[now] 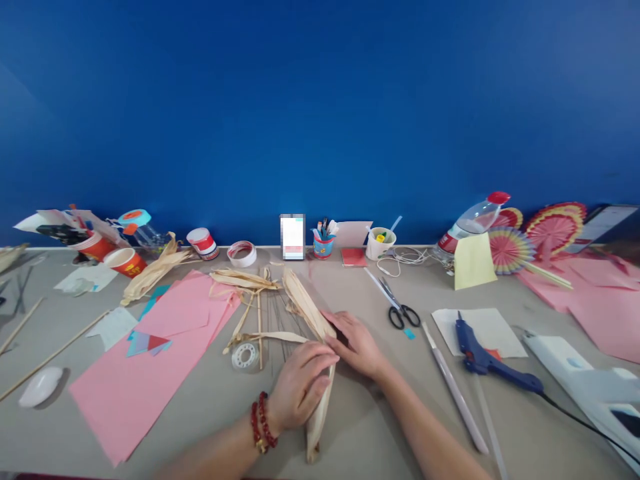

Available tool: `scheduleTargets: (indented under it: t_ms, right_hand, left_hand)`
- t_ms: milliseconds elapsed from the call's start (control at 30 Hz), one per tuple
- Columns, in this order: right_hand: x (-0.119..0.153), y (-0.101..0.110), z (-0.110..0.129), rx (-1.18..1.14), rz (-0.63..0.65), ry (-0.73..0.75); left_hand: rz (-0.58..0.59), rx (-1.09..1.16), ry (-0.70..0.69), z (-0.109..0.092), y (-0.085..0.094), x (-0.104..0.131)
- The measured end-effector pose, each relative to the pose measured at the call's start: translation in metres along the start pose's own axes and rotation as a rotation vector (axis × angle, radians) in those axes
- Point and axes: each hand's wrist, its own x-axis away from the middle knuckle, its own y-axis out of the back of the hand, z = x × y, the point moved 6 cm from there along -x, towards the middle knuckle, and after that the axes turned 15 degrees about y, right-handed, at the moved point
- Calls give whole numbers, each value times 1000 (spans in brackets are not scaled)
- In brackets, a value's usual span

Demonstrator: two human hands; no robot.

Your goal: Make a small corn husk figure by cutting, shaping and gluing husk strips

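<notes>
A long dried corn husk (304, 300) lies on the grey table, running from near the wall down toward me. My left hand (304, 383), with red beads at the wrist, curls its fingers over the husk's middle and is closed on it. From the right side my right hand (356, 343) grips the same husk, fingertips near those of the left; the pinched spot is partly hidden. Left of my hands are another bundle of husk (245, 279), a narrow husk strip (283, 337), thin dark wires (280, 313) and a clear tape roll (245, 357).
Pink paper sheets (145, 380) spread to the left. Scissors (397, 307), a lilac-handled cutter (455, 393) and a blue glue gun (483, 357) with a black cord lie to the right. Cups, a white tape roll (242, 255) and a bottle (470, 223) line the blue wall (320, 120).
</notes>
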Motion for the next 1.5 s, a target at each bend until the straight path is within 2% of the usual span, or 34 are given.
scheduleTargets:
  t_ms: [167, 467, 833, 1033, 1133, 1200, 1333, 1433, 1500]
  right_hand:
    - [-5, 4, 6, -14, 29, -1]
    - [-3, -1, 6, 6, 20, 21]
    - [-3, -3, 8, 53, 12, 88]
    - [-4, -2, 9, -37, -6, 108]
    - [-5, 3, 5, -120, -49, 58]
    - [-6, 8, 5, -172, -71, 16]
    - [1, 22, 6, -203, -99, -93]
    - [21, 29, 5, -203, -167, -189]
    - [38, 32, 0, -180, -219, -233]
  left_hand:
    - [-28, 148, 63, 6, 6, -1]
    - [-26, 191, 37, 11, 7, 5]
    - [9, 105, -48, -4, 6, 4]
    - [-28, 18, -130, -11, 13, 6]
    - [-146, 6, -122, -9, 29, 5]
    - [-240, -7, -101, -5, 48, 3]
    - [-481, -68, 65, 18, 104, -8]
    - [-495, -209, 188, 46, 139, -23]
    - [-464, -398, 219, 63, 151, -34]
